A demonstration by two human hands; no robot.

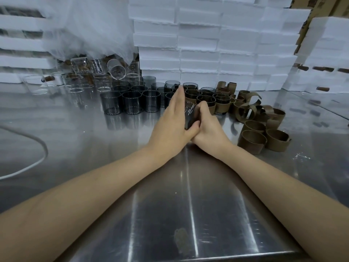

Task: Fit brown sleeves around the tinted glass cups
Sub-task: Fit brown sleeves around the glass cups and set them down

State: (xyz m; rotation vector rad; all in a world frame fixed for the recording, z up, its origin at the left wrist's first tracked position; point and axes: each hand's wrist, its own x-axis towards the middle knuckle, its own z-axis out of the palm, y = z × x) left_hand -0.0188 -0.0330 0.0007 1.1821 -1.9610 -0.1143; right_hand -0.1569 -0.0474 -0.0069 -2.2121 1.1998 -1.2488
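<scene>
Over a steel table (94, 138), the left hand (173, 120) lies flat against a dark glass cup (190, 114), and the right hand (207, 127) curls round its other side. Behind stand bare tinted cups (132, 103) and sleeved cups (205, 103). Loose brown sleeves (253, 140) are heaped to the right, before stacked white boxes (207, 44).

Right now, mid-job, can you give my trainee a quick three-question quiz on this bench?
1. True or false: the loose brown sleeves lie right of the bare tinted cups.
2. Which hand curls its fingers round the held cup? A) left B) right
3. Fill in: the fingers of the left hand lie ___ against that cup.
Key: 1 true; 2 B, the right hand; 3 straight.
</scene>
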